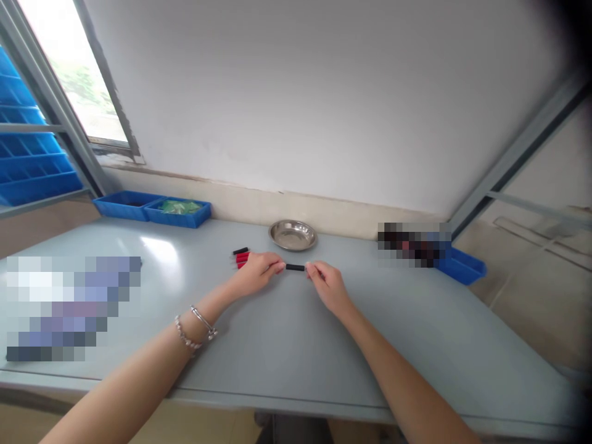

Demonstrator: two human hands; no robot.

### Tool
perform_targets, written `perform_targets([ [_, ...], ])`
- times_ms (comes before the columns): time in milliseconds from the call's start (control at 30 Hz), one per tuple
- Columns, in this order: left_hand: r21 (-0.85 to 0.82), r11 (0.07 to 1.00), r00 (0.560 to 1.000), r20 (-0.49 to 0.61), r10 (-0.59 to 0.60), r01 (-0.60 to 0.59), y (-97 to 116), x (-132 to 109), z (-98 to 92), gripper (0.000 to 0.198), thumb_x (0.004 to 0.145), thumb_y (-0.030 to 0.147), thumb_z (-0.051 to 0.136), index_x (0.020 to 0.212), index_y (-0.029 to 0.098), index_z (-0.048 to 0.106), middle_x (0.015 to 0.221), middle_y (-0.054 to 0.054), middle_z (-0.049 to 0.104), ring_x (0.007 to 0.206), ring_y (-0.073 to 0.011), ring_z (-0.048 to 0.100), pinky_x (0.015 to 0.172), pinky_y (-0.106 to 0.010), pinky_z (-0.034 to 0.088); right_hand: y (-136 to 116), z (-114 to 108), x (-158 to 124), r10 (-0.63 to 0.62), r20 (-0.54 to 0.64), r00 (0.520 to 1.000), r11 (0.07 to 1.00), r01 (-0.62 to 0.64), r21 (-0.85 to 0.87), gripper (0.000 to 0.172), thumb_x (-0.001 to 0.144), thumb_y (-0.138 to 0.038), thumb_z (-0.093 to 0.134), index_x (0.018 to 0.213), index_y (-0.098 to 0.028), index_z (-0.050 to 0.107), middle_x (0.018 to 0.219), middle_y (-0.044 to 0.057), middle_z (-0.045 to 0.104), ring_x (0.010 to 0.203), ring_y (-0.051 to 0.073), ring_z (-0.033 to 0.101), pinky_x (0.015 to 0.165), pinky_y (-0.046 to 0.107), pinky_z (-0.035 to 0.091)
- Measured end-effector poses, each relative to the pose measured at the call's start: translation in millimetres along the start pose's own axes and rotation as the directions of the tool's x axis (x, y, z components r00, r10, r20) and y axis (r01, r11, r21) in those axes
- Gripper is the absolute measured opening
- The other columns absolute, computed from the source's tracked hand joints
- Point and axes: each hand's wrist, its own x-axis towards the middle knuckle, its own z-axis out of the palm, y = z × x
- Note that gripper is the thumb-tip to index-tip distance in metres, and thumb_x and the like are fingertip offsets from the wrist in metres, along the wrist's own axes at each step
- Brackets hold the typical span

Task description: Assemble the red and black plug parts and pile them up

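Observation:
Above the middle of the table, a short black tube-like piece (295,267) with metallic-looking ends spans the gap between my hands. My left hand (259,272) pinches its left end between thumb and fingers. At its right end, the fingertips of my right hand (329,285) close around the tip. Several red tube-like pieces (242,257) lie just beyond my left hand, partly hidden by it. A similar black piece (240,251) rests along their far side. What exactly these pieces are is too small to make out.
A round steel dish (293,235) stands near the wall, behind my hands. Blue bins (178,216) sit at the back left, one holding green plastic. Another blue bin (462,265) is at the right edge, beside a blurred dark item (411,245). A blurred bluish object (74,308) lies left.

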Motion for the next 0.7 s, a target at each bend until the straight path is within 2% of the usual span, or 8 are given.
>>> perform_targets([
  [167, -0.008, 1.0, 1.0, 0.004, -0.005, 0.005, 1.9, -0.4, -1.3, 0.033, 0.086, 0.034, 0.033, 0.07, 0.015, 0.054, 0.069, -0.002, 0.058, 0.063, -0.0118, 0.05, 0.064, -0.023, 0.035, 0.1, 1.0, 0.4, -0.007, -0.004, 1.0, 1.0, 0.007, -0.003, 0.035, 0.085, -0.039, 0.034, 0.058, -0.019, 0.044, 0.056, -0.001, 0.044, 0.056, 0.013, 0.043, 0.055, 0.024, 0.034],
  [400, 0.007, 1.0, 1.0, 0.001, 0.0, 0.0, 1.6, -0.5, -0.5, 0.032, 0.086, 0.034, 0.033, 0.07, 0.015, 0.054, 0.068, -0.001, 0.058, 0.063, -0.0117, 0.049, 0.065, -0.024, 0.035, -0.4, -0.2, 0.5, -0.029, -0.025, 0.999, 0.998, 0.03, 0.052, 0.024, 0.083, -0.034, 0.037, 0.068, -0.019, 0.048, 0.066, 0.001, 0.052, 0.064, 0.013, 0.048, 0.056, 0.023, 0.036],
  [700, 0.008, 1.0, 1.0, -0.004, -0.02, 0.02, 0.9, -0.2, -2.0, 0.032, 0.086, 0.034, 0.033, 0.07, 0.015, 0.054, 0.068, -0.001, 0.058, 0.062, -0.0111, 0.049, 0.062, -0.023, 0.036, 4.3, 2.2, 1.1, -0.052, -0.045, 0.998, 0.996, 0.055, 0.076, 0.017, 0.083, -0.031, 0.041, 0.079, -0.019, 0.052, 0.072, 0.002, 0.054, 0.066, 0.014, 0.049, 0.059, 0.024, 0.039],
])
